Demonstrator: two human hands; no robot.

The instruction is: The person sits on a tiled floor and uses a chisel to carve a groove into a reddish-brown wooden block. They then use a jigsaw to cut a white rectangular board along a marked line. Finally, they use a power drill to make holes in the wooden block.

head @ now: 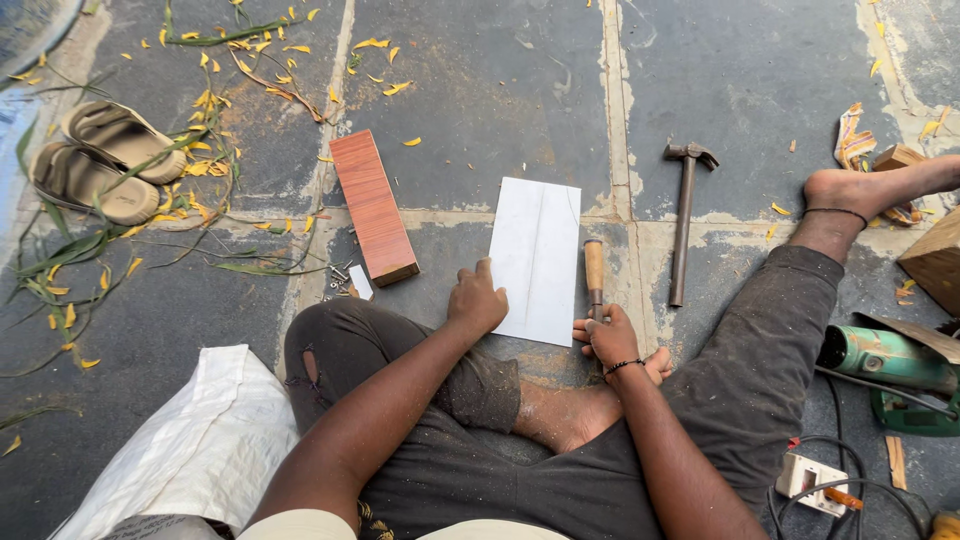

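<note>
I sit on a stone floor with a white rectangular board (537, 255) flat in front of me. My left hand (476, 298) rests on its near left corner, fingers curled, pressing it down. My right hand (606, 337) is at the board's near right edge, closed around the blade end of a chisel (594, 272) whose wooden handle points away from me. A claw hammer (684, 215) with a metal handle lies just right of the chisel. A reddish wooden block (373, 207) lies left of the board.
A pair of tan sandals (98, 160) lies far left among yellow leaves and green stems. A white sack (205, 445) sits by my left knee. At right are a green power tool (885, 362), wood pieces (932, 262), and a socket box (813, 478) with cables.
</note>
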